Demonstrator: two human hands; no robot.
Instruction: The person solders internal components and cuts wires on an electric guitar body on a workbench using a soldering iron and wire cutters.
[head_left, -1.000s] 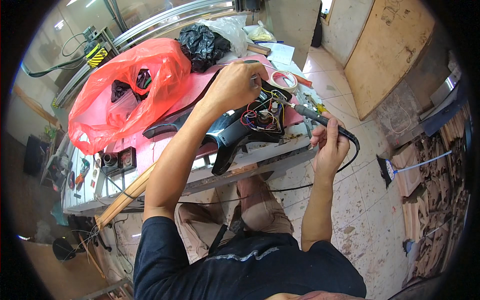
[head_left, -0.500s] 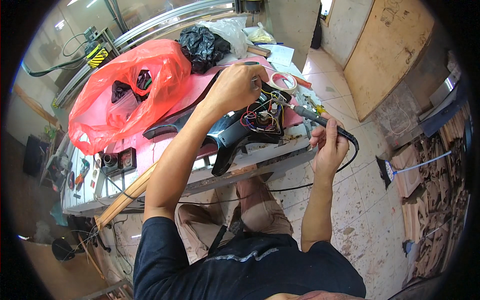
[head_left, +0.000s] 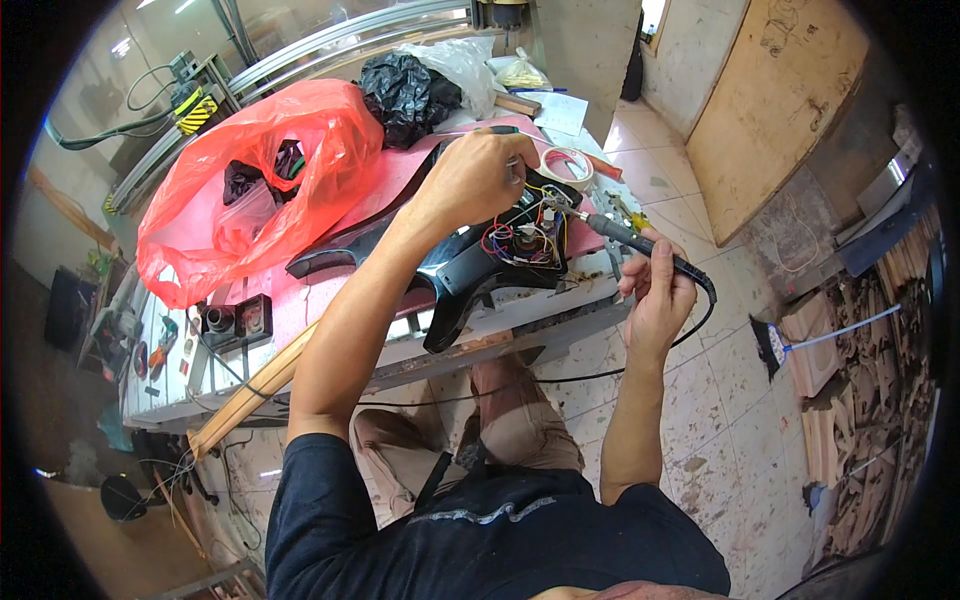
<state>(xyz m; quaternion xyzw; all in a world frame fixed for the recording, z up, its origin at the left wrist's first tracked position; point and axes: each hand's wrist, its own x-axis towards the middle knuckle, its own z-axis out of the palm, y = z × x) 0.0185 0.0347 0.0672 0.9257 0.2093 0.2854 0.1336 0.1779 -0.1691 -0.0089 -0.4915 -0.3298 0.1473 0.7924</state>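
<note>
The right hand (head_left: 660,298) gripped a slim black-handled soldering iron (head_left: 617,230); a slip could have scorched thin multicoloured wires (head_left: 500,238) inside the glossy black guitar body (head_left: 462,272), which lay on a pink sheet (head_left: 397,172). The left hand (head_left: 468,182) curled its fingers above, their hold unclear. Beyond, a translucent red plastic bag (head_left: 330,118) contained dark bundles (head_left: 242,181).

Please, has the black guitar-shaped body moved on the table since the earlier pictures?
No. The black guitar-shaped body keeps the same place against the near edge of the table.
</note>
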